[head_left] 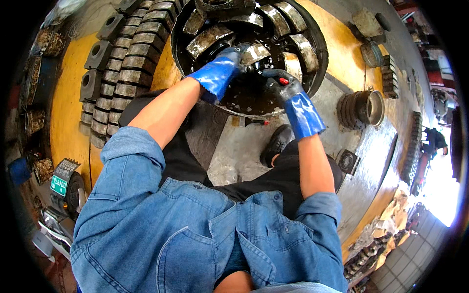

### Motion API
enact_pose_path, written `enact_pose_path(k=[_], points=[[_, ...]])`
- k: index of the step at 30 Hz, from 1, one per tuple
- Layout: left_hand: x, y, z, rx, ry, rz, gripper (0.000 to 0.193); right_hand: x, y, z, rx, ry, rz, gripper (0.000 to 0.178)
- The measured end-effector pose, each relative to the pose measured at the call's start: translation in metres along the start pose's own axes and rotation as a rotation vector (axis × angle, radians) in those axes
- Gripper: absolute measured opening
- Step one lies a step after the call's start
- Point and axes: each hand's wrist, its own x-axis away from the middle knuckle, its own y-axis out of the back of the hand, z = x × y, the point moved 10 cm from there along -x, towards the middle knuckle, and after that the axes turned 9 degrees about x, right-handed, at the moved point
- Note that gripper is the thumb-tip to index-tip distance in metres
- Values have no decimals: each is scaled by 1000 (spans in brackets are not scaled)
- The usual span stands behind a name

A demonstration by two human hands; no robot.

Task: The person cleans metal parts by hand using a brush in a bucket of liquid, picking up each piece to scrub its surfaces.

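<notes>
Both my hands wear blue rubber gloves, blackened with oil at the fingers, over a wide dark basin (322, 53) of dark liquid. My left hand (233, 57) is closed at the edge of a curved metal segment (255, 53), wet and oily. Close to its right, my right hand (288, 87) is curled round a tool with a red part (284, 81) showing at the fingers. The tool's working end is hidden by the glove and dark liquid. More curved metal segments (304, 51) lie round the inside of the basin.
Stacked rows of curved segments (139, 68) and dark blocks with holes (92, 84) stand left. A brush with a red-and-black handle (258, 122) lies on the floor before the basin. Ringed metal cylinders (352, 110) stand right; a parked motorbike (66, 188) is at far left.
</notes>
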Motion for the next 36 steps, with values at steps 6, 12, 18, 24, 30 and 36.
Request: enact_pose_path(k=[6,12,18,24,30,36], points=[[3,1,-56,-276,59,179,38,13,55,18,-44,-36,-78,23],[1,1,-41,-92,130,429,47,26,77,35,-147,-207,-135,25],[9,12,-73,-744,-380,339,73,19,72,34,-167,-181,-172,27],[20,23,-56,-888,-270,226,59,-2,38,28,-102,-202,-59,32],[15,14,-66,-904,-421,248,42,-7,27,7,34,-132,-14,26],[24,30,-71,-909,-493,84,54,-1,32,4,53,-147,-55,24]])
